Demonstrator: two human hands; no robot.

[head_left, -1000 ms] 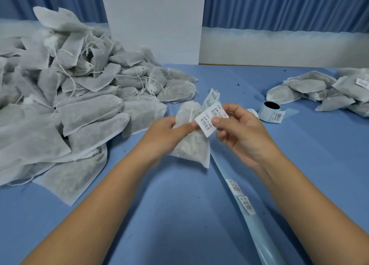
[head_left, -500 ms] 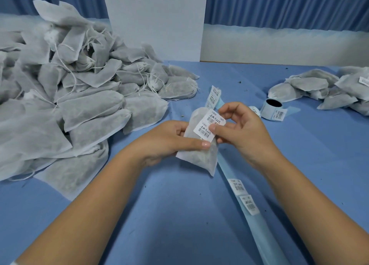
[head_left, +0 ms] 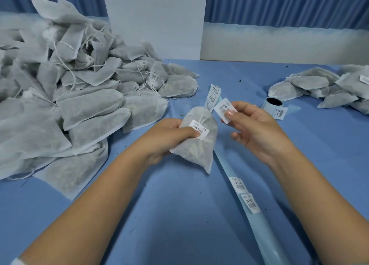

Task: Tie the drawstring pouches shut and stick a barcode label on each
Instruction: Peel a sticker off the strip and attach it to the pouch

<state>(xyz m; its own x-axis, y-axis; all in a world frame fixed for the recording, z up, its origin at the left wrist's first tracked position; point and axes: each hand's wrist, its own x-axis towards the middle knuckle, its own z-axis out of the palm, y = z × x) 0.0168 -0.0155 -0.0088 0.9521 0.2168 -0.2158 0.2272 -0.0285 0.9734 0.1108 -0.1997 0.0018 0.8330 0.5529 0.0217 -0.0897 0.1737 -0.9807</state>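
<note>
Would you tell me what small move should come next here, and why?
Probably the left hand should set its pouch aside on the right pile: its label is already on and its neck looks tied, while the right hand pinches a fresh label.

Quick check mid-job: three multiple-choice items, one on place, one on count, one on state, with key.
1. Label roll is: A) on the left pile B) on the table beyond the right hand C) inside a pouch.
2. Labels on the backing strip nearer than the hands: A) none B) five C) two.
3. Pouch in the left hand: A) bears a label B) bare C) lies on the table.
Key: B, it stands past that hand; C, two show; A, one is stuck on it.
</note>
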